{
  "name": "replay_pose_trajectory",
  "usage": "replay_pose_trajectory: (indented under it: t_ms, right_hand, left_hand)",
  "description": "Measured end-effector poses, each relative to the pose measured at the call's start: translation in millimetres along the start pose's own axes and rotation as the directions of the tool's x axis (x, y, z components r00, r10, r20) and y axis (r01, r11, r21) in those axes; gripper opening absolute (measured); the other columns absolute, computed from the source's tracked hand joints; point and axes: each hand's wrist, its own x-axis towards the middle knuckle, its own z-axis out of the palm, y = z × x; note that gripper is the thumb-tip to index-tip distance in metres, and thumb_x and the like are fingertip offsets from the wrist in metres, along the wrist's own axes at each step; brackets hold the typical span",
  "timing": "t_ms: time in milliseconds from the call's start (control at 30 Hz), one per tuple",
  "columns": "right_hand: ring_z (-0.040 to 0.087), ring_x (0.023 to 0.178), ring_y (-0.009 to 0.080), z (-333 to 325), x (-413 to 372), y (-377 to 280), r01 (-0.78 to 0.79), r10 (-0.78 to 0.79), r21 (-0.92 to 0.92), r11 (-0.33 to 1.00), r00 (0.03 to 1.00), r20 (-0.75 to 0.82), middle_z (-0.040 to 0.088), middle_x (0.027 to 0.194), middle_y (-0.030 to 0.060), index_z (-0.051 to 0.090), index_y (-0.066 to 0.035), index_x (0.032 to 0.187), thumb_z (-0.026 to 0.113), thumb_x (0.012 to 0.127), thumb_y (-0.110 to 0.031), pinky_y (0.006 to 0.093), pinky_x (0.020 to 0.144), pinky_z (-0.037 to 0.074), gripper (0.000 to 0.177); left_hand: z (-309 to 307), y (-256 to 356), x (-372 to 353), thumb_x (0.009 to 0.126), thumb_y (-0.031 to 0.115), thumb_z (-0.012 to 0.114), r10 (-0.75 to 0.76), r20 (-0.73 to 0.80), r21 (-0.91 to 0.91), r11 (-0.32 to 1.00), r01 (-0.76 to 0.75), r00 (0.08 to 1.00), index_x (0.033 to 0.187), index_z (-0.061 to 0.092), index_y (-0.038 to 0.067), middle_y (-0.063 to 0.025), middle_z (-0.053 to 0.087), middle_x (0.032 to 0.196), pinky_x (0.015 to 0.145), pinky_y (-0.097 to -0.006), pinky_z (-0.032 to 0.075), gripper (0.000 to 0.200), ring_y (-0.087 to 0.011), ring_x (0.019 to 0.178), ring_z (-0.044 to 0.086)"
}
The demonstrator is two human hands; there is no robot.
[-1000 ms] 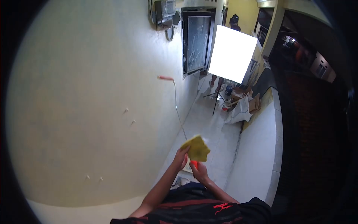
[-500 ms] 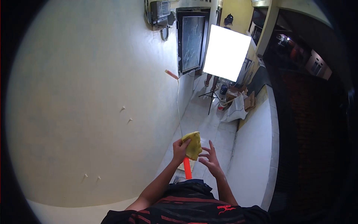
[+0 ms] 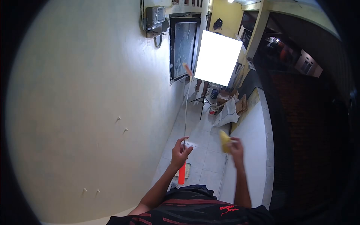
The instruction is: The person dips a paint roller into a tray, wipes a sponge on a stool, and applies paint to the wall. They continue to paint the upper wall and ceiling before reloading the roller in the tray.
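My left hand [image 3: 180, 153] is closed around the thin metal rod of a long-handled paint roller [image 3: 186, 108]. The roller's small pinkish head [image 3: 188, 69] points up and away, near the window. Below the hand, its orange handle [image 3: 182, 175] runs down toward my waist. Off to the right, my right hand [image 3: 236, 149] pinches a yellow sponge [image 3: 225, 141], blurred by motion. Beneath the orange handle, a shallow paint tray [image 3: 188, 171] lies on the tiles, partly hidden by my left hand and the handle.
A pale wall [image 3: 93, 112] with small pegs rises at left, carrying a meter box [image 3: 155, 17] and an open window [image 3: 184, 47]. Ahead, a bright light panel [image 3: 218, 58] stands on a tripod, with a person behind it. A white sack [image 3: 226, 113] and boxes sit beside the low wall [image 3: 251, 146].
The yellow sponge has passed from my left hand to my right, which moved rightward. The roller head swung right, away from the wall. The view shifted slightly.
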Motion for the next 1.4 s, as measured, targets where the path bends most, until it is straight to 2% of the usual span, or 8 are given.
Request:
replay_pose_trajectory:
  t_ms: [133, 267, 500, 633, 767, 833, 1233, 1400]
  right_hand:
    - [0.061, 0.115, 0.0209, -109, 15, -172, 0.194, -0.281, -0.238, 0.952, 0.863, -0.420, 0.061, 0.125, 0.0107, 0.050, -0.008, 0.141, 0.069, 0.097, -0.018, 0.0364, 0.097, 0.051, 0.049]
    - [0.066, 0.115, 0.0319, -218, -29, -330, -0.039, -0.932, -0.933, 0.358, -0.066, -0.355, 0.068, 0.124, 0.0179, 0.067, -0.001, 0.126, 0.074, 0.095, -0.027, 0.0429, 0.101, 0.052, 0.041]
    - [0.061, 0.101, 0.0188, -174, -85, -512, 0.048, -0.259, -0.894, -0.447, -0.963, 0.078, 0.057, 0.104, 0.0092, 0.049, 0.003, 0.118, 0.078, 0.088, -0.013, 0.0359, 0.086, 0.054, 0.045]
    - [0.059, 0.082, 0.0177, -193, 116, -509, 0.181, -0.641, -0.978, -0.100, -0.764, -0.076, 0.058, 0.088, 0.0071, 0.057, -0.001, 0.107, 0.069, 0.093, -0.017, 0.0358, 0.074, 0.051, 0.024]
    - [0.057, 0.057, 0.0179, -135, 478, -379, 0.148, -0.967, -0.984, 0.098, 0.248, -0.058, 0.059, 0.068, 0.0050, 0.066, -0.007, 0.091, 0.057, 0.099, -0.021, 0.0361, 0.056, 0.049, 0.019]
    - [0.061, 0.081, 0.0199, -74, 530, -278, 0.178, -0.236, -0.929, 0.326, 0.966, 0.102, 0.058, 0.099, 0.0073, 0.060, -0.010, 0.114, 0.061, 0.097, -0.021, 0.0367, 0.072, 0.053, 0.020]
    - [0.058, 0.126, 0.0255, 138, 56, 106, -0.209, 0.639, -0.659, 0.722, -0.161, 0.752, 0.062, 0.142, 0.0069, 0.051, -0.023, 0.150, 0.046, 0.097, -0.072, 0.0460, 0.106, 0.046, 0.072]
    - [0.060, 0.122, 0.0188, 133, -111, 92, -0.761, 0.351, -0.176, 0.625, 0.072, 0.934, 0.054, 0.142, 0.0102, 0.033, -0.012, 0.158, 0.047, 0.106, -0.055, 0.0379, 0.104, 0.049, 0.069]
  left_hand:
    - [-14, -20, -19, 0.090, 0.022, 0.079, -0.058, -0.039, -0.045, 0.997, 0.057, 0.998, 0.145, 0.041, 0.007, 0.0043, 0.049, 0.067, 0.047, -0.0218, 0.041, 0.068, -0.0039, 0.055, 0.047]
    - [-22, -27, -32, 0.087, 0.017, 0.082, -0.115, -0.206, -0.104, 0.990, 0.095, 0.972, 0.147, 0.034, 0.003, 0.0018, 0.055, 0.071, 0.047, -0.0209, 0.043, 0.078, -0.0053, 0.056, 0.050]
    - [-52, -21, -54, 0.085, 0.011, 0.082, -0.149, -0.263, 0.009, 0.988, 0.157, 0.953, 0.135, 0.047, -0.002, -0.0016, 0.060, 0.073, 0.048, -0.0209, 0.044, 0.063, -0.0067, 0.057, 0.055]
    - [-44, -9, -73, 0.084, 0.007, 0.082, -0.162, -0.435, -0.081, 0.987, 0.141, 0.886, 0.131, 0.051, 0.001, -0.0029, 0.061, 0.070, 0.047, -0.0228, 0.044, 0.057, -0.0082, 0.052, 0.055]
    - [-38, -21, -85, 0.084, 0.005, 0.082, -0.186, -0.487, -0.131, 0.981, 0.139, 0.853, 0.135, 0.049, 0.003, -0.0019, 0.061, 0.068, 0.044, -0.0244, 0.042, 0.061, -0.0082, 0.048, 0.053]
    - [-25, -21, -86, 0.084, 0.005, 0.082, -0.206, -0.510, -0.121, 0.979, 0.167, 0.835, 0.137, 0.049, 0.002, -0.0014, 0.060, 0.068, 0.043, -0.0240, 0.040, 0.063, -0.0075, 0.048, 0.052]
    - [-22, -13, -72, 0.079, 0.006, 0.086, -0.124, -0.484, 0.034, 0.986, 0.160, 0.866, 0.131, 0.056, -0.002, 0.0007, 0.057, 0.064, 0.045, -0.0225, 0.039, 0.061, -0.0059, 0.048, 0.050]
    - [-8, -18, -57, 0.082, 0.012, 0.086, 0.036, -0.423, 0.259, 0.962, 0.082, 0.905, 0.131, 0.058, -0.001, 0.0025, 0.055, 0.065, 0.050, -0.0212, 0.037, 0.057, -0.0036, 0.054, 0.047]
